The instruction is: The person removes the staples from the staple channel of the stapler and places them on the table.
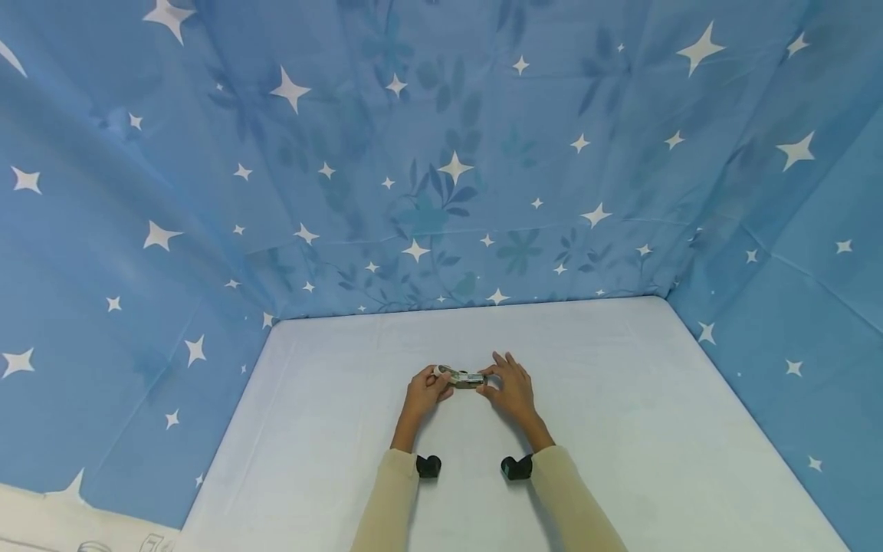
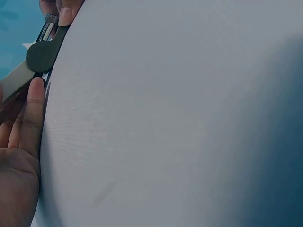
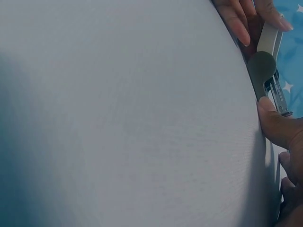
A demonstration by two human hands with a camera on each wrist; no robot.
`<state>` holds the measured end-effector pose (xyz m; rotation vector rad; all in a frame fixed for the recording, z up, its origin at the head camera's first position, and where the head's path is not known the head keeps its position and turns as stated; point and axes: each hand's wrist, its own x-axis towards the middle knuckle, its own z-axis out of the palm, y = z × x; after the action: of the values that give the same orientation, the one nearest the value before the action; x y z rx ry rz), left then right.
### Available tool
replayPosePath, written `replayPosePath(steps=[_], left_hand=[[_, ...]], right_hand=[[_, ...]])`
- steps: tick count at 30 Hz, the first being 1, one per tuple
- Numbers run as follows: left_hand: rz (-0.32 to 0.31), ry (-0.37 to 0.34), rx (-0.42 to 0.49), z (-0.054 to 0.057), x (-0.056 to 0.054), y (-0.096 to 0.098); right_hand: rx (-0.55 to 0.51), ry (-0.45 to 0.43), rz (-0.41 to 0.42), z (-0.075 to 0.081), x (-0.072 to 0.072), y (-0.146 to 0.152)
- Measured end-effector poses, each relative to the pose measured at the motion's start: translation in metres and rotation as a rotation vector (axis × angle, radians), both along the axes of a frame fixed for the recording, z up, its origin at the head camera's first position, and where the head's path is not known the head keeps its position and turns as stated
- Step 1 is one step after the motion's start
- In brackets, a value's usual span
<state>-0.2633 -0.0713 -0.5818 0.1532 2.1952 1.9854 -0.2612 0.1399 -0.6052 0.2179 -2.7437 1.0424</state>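
A small stapler point(image 1: 471, 380), opened out at its hinge, is held between both hands just above the white table. It has a white top arm, a dark green body with a round hinge point(image 2: 41, 56) and a metal rail point(image 3: 279, 97). My left hand point(image 1: 424, 393) pinches the white arm at the left. At the opposite end, my right hand point(image 1: 513, 389) grips the green body and rail tip between thumb and index finger; its other fingers are spread away. Both wrist views catch the stapler only near the edge, with fingers covering its ends.
The white table point(image 1: 331, 460) extends around the hands. Blue star-patterned curtains point(image 1: 441, 192) enclose its back and both sides. A black wrist device point(image 1: 428, 466) sits at the left cuff, another black device point(image 1: 516, 468) at the right cuff.
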Motion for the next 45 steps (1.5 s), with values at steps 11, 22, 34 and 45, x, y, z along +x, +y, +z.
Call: replayPosePath(steps=[11,22,34,45], left_hand=[[0.038,-0.008,0.033,-0.013,-0.001,0.003],[-0.01,-0.03,0.09,0.001,0.01,-0.001],[0.043,0.002,0.061,-0.022,-0.001,0.002],[0.02,0.009,0.058,0.011,0.009,0.001]], right_hand=[[-0.012,0.018,0.006,-0.002,0.002,0.001],[-0.039,-0.032,0.03,-0.005,0.002,0.004],[-0.452,-0.185,0.039,0.004,0.002,0.01],[-0.331,-0.089,0.005,0.003,-0.001,0.005]])
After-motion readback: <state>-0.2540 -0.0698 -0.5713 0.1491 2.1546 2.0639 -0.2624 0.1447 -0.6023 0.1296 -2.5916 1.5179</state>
